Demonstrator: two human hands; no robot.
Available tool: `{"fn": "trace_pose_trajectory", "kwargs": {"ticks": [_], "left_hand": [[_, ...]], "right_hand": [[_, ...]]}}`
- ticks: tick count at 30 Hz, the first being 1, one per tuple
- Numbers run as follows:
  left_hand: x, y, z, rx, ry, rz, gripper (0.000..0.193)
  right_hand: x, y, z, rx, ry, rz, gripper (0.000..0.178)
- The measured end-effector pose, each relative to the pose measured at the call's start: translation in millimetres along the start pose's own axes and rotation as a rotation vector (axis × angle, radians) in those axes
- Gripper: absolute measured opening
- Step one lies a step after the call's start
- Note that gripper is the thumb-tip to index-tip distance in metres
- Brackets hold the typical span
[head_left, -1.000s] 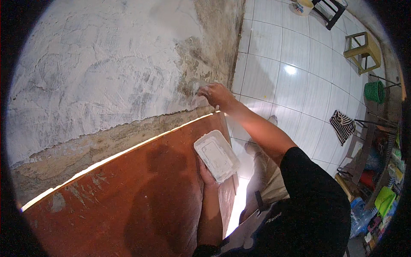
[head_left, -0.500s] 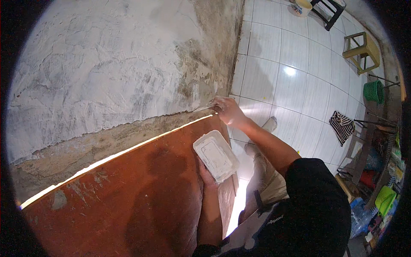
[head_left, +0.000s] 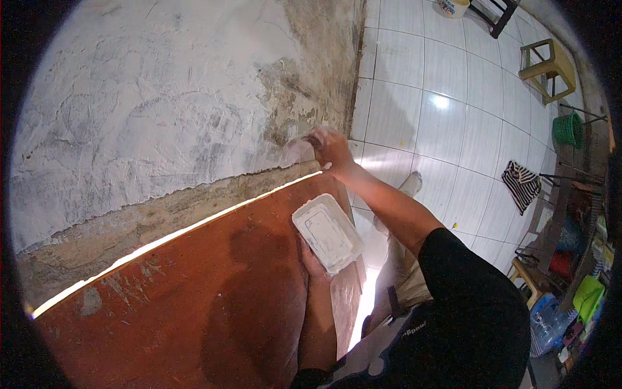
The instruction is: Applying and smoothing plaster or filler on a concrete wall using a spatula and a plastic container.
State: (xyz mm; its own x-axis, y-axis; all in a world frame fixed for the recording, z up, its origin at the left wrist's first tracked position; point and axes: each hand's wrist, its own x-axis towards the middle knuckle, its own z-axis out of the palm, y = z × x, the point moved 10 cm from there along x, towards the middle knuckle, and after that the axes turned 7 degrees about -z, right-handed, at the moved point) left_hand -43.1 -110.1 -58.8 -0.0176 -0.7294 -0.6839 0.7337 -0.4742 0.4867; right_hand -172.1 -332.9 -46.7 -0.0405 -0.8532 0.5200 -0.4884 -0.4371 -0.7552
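My left hand [head_left: 315,264] grips a shallow rectangular plastic tub [head_left: 327,235] from its left side and below. White putty coats the inside of the tub. My right hand [head_left: 334,150] is closed on a thin, flat putty scraper [head_left: 299,150], smeared by motion and partly hidden by the fingers. Its blade is against or very close to the wall [head_left: 155,110], over the bare, stained strip beside the white skim coat. I cannot tell whether it touches. Below the coat's ragged lower edge runs a band of bare grey plaster [head_left: 188,202].
A reddish-brown wooden panel [head_left: 155,311] lies below the wall, with a bright gap along its edge. White floor tiles [head_left: 447,136] spread to the right. Farther off are a yellowish stool [head_left: 551,68], a dark stool [head_left: 499,19], a green basket [head_left: 568,129] and a striped cloth [head_left: 521,186].
My right hand has moved up and slightly left with the putty scraper, from the bare band's end onto the stained wall. The tub in my left hand stays nearly in place.
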Motion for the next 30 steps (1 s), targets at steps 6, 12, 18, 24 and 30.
{"fn": "trace_pose_trajectory", "kwargs": {"ticks": [6, 12, 18, 24, 30], "left_hand": [[0, -6, -12, -0.041, 0.055, -0.06, 0.063], [-5, -1, -1, 0.05, 0.091, -0.016, 0.063], [0, -6, -8, -0.085, 0.001, -0.064, 0.063], [-2, 0, -15, -0.102, -0.008, -0.051, 0.06], [3, -15, 10, -0.072, 0.012, -0.034, 0.059]], "right_hand": [[-9, 26, -35, -0.041, 0.087, 0.126, 0.01], [-43, 1, -10, -0.139, -0.286, 0.061, 0.021], [0, 3, -10, 0.107, -0.315, 0.009, 0.026], [64, -6, 23, 0.297, -0.364, -0.09, 0.018], [76, 31, 21, 0.147, -0.377, -0.056, 0.015]]}}
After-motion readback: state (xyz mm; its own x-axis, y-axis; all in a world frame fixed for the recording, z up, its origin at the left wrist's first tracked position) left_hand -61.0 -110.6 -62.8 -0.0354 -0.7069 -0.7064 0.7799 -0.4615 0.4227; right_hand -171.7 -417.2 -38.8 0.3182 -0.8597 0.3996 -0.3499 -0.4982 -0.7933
